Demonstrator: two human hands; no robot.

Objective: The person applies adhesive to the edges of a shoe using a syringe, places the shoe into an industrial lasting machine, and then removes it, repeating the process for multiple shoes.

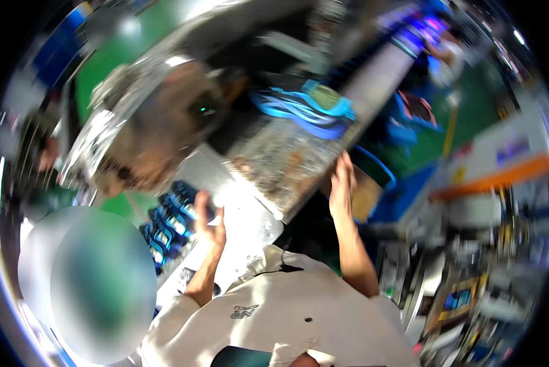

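Observation:
My left hand (pixel 210 227) is raised over a pale, shiny table (pixel 244 214), its fingers apart and nothing in it. Just left of it stand several blue-and-black pieces with whitish parts (pixel 170 221) in rows; blur hides their exact kind. At the right edge of a worn conveyor belt (pixel 293 165), my right hand (pixel 343 186) has its fingers stretched out and seems to hold nothing; whether it touches the edge I cannot tell. Beyond both hands, a bundle of curved light-blue pieces (pixel 305 113) lies on the belt, with an olive-green part (pixel 324 96) at its right end.
A bulky machine wrapped in crinkled silvery foil (pixel 112 116) borders the belt on the left. A round tan surface (pixel 365 194) is close beside my right hand. Farther right runs a white unit with an orange stripe (pixel 494 177). Someone in white (pixel 448 58) is at the far end.

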